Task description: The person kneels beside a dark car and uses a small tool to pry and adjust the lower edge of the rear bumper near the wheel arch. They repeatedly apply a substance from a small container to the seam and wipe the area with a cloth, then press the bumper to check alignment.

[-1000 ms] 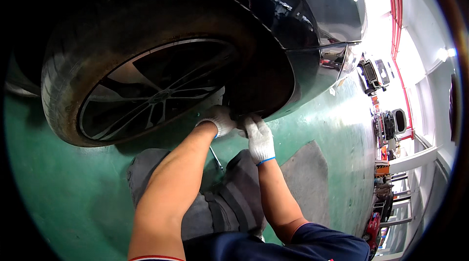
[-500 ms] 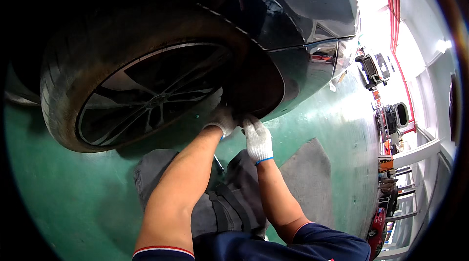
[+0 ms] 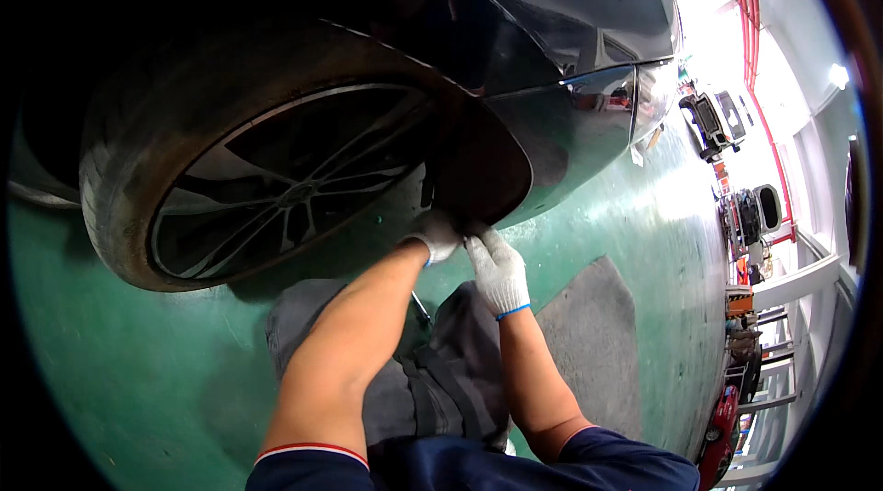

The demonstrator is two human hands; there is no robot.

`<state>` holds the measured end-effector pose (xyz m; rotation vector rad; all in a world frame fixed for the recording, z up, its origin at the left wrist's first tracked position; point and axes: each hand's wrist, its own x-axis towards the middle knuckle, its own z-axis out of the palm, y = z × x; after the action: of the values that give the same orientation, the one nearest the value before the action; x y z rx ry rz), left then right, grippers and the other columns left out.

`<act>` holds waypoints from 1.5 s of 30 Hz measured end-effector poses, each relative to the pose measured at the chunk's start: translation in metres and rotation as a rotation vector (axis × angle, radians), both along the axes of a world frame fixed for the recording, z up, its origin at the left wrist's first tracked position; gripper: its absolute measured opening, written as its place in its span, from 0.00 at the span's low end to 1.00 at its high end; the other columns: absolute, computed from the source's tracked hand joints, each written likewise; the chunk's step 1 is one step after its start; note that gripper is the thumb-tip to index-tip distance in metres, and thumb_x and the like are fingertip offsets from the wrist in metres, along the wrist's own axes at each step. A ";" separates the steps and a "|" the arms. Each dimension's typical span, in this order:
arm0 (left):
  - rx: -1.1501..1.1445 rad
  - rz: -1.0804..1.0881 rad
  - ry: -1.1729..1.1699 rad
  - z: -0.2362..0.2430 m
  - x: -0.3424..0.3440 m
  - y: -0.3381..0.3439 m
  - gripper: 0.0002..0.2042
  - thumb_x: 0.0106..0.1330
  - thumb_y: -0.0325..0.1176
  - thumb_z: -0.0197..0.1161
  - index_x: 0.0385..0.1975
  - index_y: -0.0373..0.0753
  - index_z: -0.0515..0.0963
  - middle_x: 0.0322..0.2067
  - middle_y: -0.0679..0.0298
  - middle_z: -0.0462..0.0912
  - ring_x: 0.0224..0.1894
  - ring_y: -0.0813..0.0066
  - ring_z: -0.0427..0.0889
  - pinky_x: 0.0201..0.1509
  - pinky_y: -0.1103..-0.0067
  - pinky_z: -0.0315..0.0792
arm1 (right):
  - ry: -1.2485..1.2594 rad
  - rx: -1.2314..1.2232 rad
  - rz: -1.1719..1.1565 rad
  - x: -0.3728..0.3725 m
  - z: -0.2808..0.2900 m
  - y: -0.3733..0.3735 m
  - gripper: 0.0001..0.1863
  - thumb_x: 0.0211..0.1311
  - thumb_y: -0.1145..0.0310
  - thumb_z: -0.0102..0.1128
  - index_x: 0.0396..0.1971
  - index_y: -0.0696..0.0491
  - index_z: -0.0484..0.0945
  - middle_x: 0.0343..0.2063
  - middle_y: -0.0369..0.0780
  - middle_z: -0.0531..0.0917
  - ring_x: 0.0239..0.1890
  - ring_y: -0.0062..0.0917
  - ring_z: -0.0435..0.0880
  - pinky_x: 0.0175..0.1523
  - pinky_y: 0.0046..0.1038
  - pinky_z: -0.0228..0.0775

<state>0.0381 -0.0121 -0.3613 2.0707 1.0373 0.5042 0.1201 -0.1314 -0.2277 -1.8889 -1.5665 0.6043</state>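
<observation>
Both my hands wear white knitted gloves and meet at the lower edge of a dark wheel-arch liner (image 3: 480, 169), behind the wheel of a black car. My left hand (image 3: 436, 235) is closed just under the liner's lower end; whatever it grips is hidden. Close beside it, the fingers of my right hand (image 3: 497, 267) are pinched at a small dark spot by that edge, too small to name. To the left of my hands stand the tyre (image 3: 120, 206) and its spoked alloy wheel (image 3: 296, 193). The glossy bumper (image 3: 575, 146) curves away to the right.
A slim metal tool (image 3: 421, 307) shows between my knees (image 3: 469, 330). A grey mat (image 3: 593, 344) lies to my right on the green floor (image 3: 671, 279). Farther right are a white vehicle (image 3: 713, 123), a red car (image 3: 720, 431) and red pipes (image 3: 750, 22).
Both hands have shifted slightly right and down in the picture, staying close together at the liner's edge. The view has moved a little; the tool has stayed between my knees.
</observation>
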 end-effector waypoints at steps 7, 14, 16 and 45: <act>-0.009 0.398 0.219 0.099 -0.067 0.002 0.22 0.66 0.52 0.60 0.52 0.45 0.84 0.51 0.51 0.85 0.54 0.52 0.84 0.57 0.61 0.78 | 0.150 -0.055 -0.049 -0.008 -0.001 0.017 0.23 0.73 0.59 0.56 0.63 0.54 0.75 0.47 0.54 0.85 0.50 0.45 0.86 0.55 0.36 0.76; 0.036 0.400 0.174 0.125 -0.093 0.001 0.20 0.61 0.47 0.65 0.50 0.43 0.84 0.53 0.51 0.83 0.53 0.50 0.85 0.58 0.61 0.78 | 0.381 -0.017 0.035 -0.013 0.001 0.028 0.21 0.73 0.68 0.55 0.62 0.59 0.76 0.52 0.45 0.83 0.49 0.26 0.84 0.50 0.31 0.81; -0.196 0.234 0.169 0.124 -0.094 -0.001 0.23 0.61 0.49 0.66 0.52 0.44 0.83 0.53 0.51 0.84 0.55 0.50 0.84 0.59 0.62 0.78 | 0.367 -0.001 0.049 -0.010 0.000 0.026 0.20 0.73 0.68 0.55 0.61 0.59 0.77 0.50 0.44 0.84 0.49 0.26 0.84 0.50 0.29 0.80; -0.991 -0.062 -0.114 0.085 -0.056 -0.050 0.20 0.58 0.51 0.64 0.29 0.37 0.77 0.20 0.64 0.77 0.20 0.70 0.76 0.22 0.66 0.74 | -0.082 0.045 0.036 -0.015 0.011 0.016 0.14 0.73 0.63 0.54 0.42 0.59 0.81 0.36 0.54 0.86 0.43 0.50 0.86 0.48 0.40 0.76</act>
<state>-0.0175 -0.0617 -0.2761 1.1675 0.8877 0.0293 0.1056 -0.1155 -0.2164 -1.8766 -1.6554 0.5093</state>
